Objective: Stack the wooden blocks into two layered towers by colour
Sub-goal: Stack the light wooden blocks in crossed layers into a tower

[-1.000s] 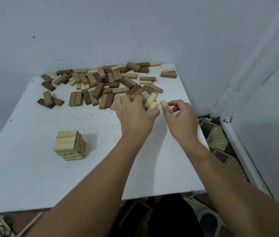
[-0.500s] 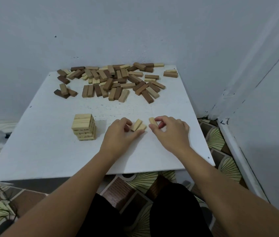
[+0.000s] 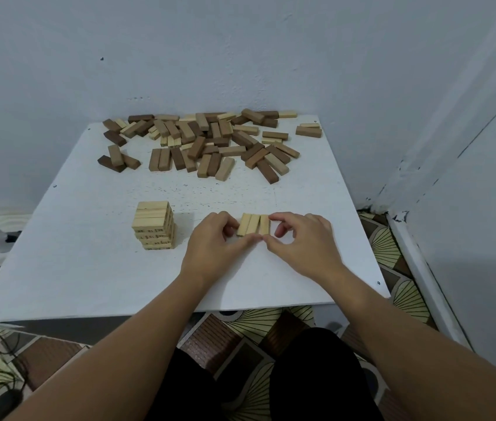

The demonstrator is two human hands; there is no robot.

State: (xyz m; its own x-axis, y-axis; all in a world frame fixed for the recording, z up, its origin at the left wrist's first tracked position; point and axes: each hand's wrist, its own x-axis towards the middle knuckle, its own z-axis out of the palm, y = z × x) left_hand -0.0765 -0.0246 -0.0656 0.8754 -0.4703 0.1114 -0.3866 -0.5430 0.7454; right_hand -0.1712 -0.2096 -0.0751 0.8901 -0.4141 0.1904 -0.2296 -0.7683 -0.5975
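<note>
Pinching three pale blocks (image 3: 253,224) between both hands; tower (image 3: 154,225) printing unreadable

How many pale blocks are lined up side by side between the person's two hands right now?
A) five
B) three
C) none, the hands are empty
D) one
B: three pale blocks lie flat and side by side on the white table, with the left hand at one side of the row and the right hand at the other, to the right of the pale tower.
</note>
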